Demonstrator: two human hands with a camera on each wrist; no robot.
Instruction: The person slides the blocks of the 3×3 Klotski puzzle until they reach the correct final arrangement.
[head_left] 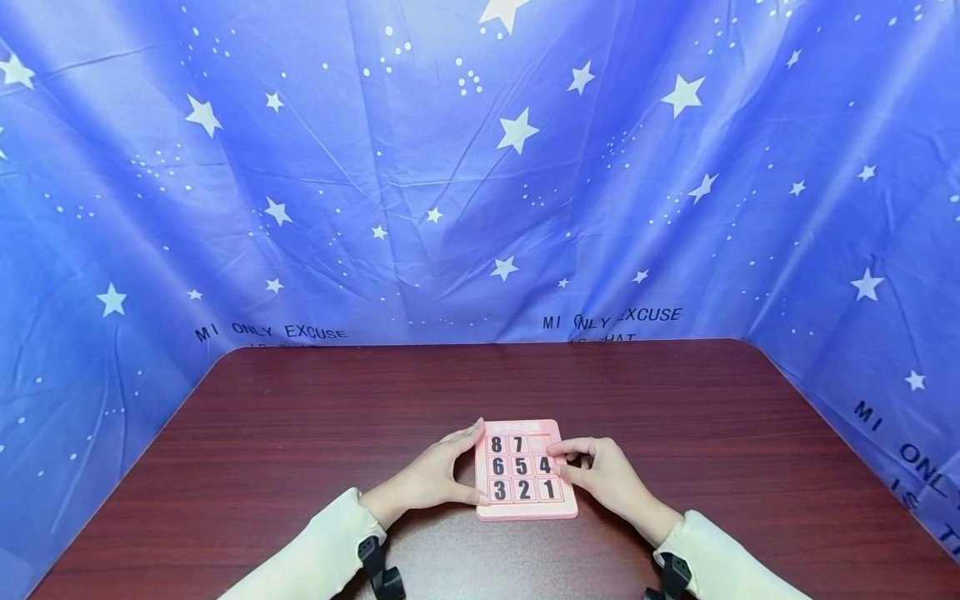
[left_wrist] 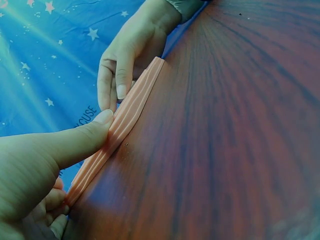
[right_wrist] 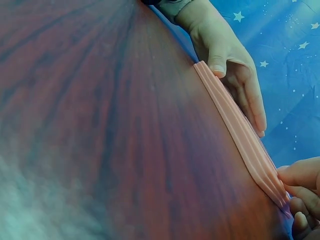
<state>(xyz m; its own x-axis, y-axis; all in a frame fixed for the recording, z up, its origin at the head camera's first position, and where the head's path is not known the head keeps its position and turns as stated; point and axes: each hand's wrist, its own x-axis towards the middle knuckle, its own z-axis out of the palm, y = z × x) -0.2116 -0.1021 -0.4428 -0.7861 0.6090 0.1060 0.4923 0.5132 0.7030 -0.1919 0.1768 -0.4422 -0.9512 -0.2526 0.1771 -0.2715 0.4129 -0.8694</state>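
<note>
A pink sliding number puzzle (head_left: 527,510) lies flat on the table, its black digits reading 8, 7 and a gap, then 6, 5, 4, then 3, 2, 1. Along its left side my left hand (head_left: 431,472) holds the frame, thumb at the near corner and fingertips at the far corner. My right hand (head_left: 609,477) is at the right side, its thumb and forefinger tips on the 4 tile (head_left: 545,465) just below the gap. Both wrist views show the puzzle's ridged pink edge (left_wrist: 132,112) low against the table.
The dark red wooden table (head_left: 300,408) spreads around the puzzle on all sides. A blue curtain (head_left: 450,167) with white stars and lettering hangs behind it and along both sides. Each wrist carries a black strapped device (head_left: 381,568) over a pale sleeve.
</note>
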